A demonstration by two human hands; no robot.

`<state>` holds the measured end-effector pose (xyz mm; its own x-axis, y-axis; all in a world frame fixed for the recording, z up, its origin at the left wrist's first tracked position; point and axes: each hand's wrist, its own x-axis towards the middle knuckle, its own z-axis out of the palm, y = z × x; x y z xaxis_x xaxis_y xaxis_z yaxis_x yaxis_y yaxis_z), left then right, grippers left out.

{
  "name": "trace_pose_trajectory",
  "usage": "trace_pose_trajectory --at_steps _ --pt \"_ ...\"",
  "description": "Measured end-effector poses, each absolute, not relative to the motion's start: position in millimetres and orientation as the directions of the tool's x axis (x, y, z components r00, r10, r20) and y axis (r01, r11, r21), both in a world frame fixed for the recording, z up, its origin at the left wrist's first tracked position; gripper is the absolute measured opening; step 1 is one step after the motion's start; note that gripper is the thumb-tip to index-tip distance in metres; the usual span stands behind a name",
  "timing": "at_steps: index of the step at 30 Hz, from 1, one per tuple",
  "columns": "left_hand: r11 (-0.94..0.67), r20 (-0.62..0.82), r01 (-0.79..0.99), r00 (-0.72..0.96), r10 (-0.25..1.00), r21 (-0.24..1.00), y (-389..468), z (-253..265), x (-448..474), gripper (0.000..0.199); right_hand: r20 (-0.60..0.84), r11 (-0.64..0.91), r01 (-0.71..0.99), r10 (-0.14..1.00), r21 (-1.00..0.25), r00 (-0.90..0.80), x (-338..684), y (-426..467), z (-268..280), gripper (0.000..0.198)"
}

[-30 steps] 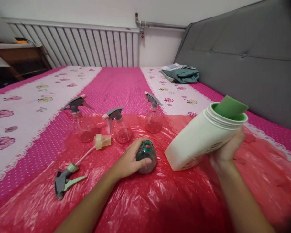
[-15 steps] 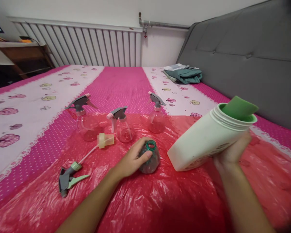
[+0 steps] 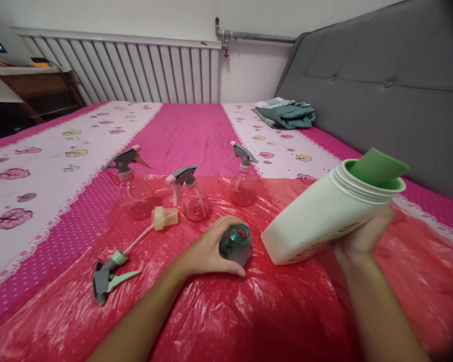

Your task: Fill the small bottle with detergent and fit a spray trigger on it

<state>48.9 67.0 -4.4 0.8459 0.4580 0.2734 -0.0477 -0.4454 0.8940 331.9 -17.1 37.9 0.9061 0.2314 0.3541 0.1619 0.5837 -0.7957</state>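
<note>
My left hand (image 3: 207,251) is wrapped round a small green-tinted spray bottle (image 3: 236,249) without its head, thumb along its near side. The bottle's open green neck tilts to the right. In my right hand (image 3: 364,236) is a large white plastic jug (image 3: 317,218), held from beneath and leaning to the right. A green scoop-like piece (image 3: 379,167) sticks out of its wide mouth. Left of my left hand lies a grey-and-green trigger spray head (image 3: 104,279), its tube reaching a pale yellow funnel-like piece (image 3: 166,217).
Three clear spray bottles stand behind my hands: left (image 3: 135,196), middle (image 3: 194,201) and right (image 3: 243,186). Red plastic sheeting (image 3: 226,322) covers the near part of the pink bed. Folded clothes (image 3: 287,114) lie by the grey headboard (image 3: 385,95).
The small green bottle has tipped to the right, and my left thumb has moved down from its neck. The white jug has shifted slightly right.
</note>
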Motion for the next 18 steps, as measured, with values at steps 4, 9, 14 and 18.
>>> trace_pose_trajectory --at_steps 4,9,14,18 --pt "-0.517 0.343 -0.11 0.859 0.38 0.849 68.4 -4.7 49.8 0.072 0.346 0.582 0.152 0.237 -0.799 0.908 332.1 -17.9 37.1 0.047" --pt "-0.522 0.33 -0.082 0.854 0.402 0.849 65.9 -6.0 50.2 0.062 0.307 0.583 0.104 0.261 -0.806 0.915 333.0 -19.9 34.0 0.045" --pt "-0.376 0.183 0.057 0.799 0.573 0.925 64.7 -6.9 49.4 0.068 0.237 0.597 0.006 0.31 -0.802 0.921 330.9 -21.6 35.1 0.041" --pt "-0.486 0.271 -0.036 0.865 0.423 0.873 65.7 -6.1 48.3 0.068 0.248 0.61 0.013 0.302 -0.792 0.92 330.6 -21.6 35.7 0.04"
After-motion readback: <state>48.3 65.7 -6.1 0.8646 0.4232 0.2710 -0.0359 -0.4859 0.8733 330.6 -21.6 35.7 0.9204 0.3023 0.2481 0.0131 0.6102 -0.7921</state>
